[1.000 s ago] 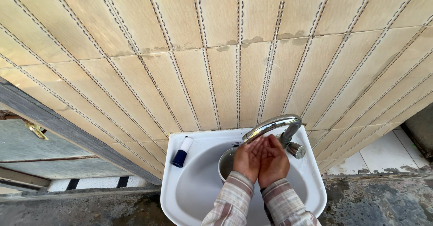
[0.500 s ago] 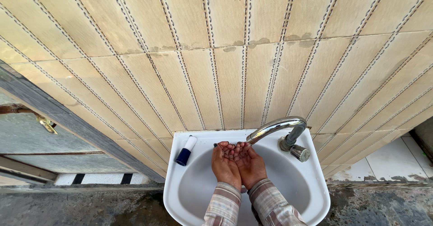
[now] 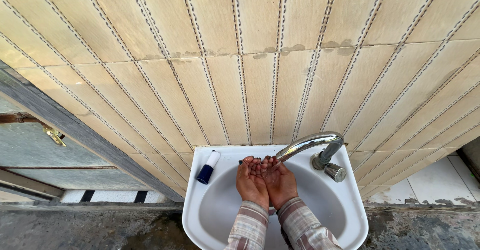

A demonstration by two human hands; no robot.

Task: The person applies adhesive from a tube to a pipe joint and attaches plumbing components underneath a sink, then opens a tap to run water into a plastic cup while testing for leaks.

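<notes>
My left hand (image 3: 251, 182) and my right hand (image 3: 281, 180) are cupped side by side, palms up, over the bowl of a white wall-mounted sink (image 3: 210, 215). Their fingertips sit just under the spout of a curved chrome tap (image 3: 311, 142). Both hands hold no object. Plaid shirt sleeves (image 3: 272, 227) cover my wrists. A small blue and white tube (image 3: 208, 167) lies on the sink's back left ledge, to the left of my left hand.
Beige tiled wall (image 3: 250, 65) with vertical dotted lines rises behind the sink. A grey door frame and metal door with a latch (image 3: 54, 135) stand at left. Rough concrete floor (image 3: 90, 227) lies below, and white tiles (image 3: 430, 182) at right.
My hands were pressed together upright under the tap; they have opened into a side-by-side cup and shifted left, away from the tap's handle. The view has drifted slightly.
</notes>
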